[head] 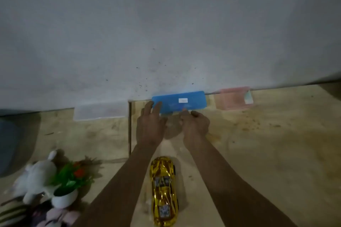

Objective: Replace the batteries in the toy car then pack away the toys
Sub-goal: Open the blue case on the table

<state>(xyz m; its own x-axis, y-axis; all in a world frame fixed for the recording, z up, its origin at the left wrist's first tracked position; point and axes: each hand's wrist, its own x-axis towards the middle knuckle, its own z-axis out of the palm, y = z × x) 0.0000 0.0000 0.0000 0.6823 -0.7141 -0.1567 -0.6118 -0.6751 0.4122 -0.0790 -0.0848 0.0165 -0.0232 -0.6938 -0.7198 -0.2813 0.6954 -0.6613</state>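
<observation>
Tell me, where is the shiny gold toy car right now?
In the head view the gold toy car sits on the floor at bottom centre, between the person's two forearms, right of the potted plant.

Pale grey wall flecked with dark specks, worn beige tabletop against it, dim light

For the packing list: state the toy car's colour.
Shiny gold toy car, clearest in the head view.

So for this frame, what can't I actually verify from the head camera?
- Blue box: contents unseen; label print too small.
- Right hand: fingers curled at the box's near edge; any grip hidden by the knuckles.
- Gold toy car: battery hatch hidden, underside faces the table.
- Pink box and clear box: blurred, contents unreadable.
- Soft toys: cut off by the frame's lower left edge.
</observation>
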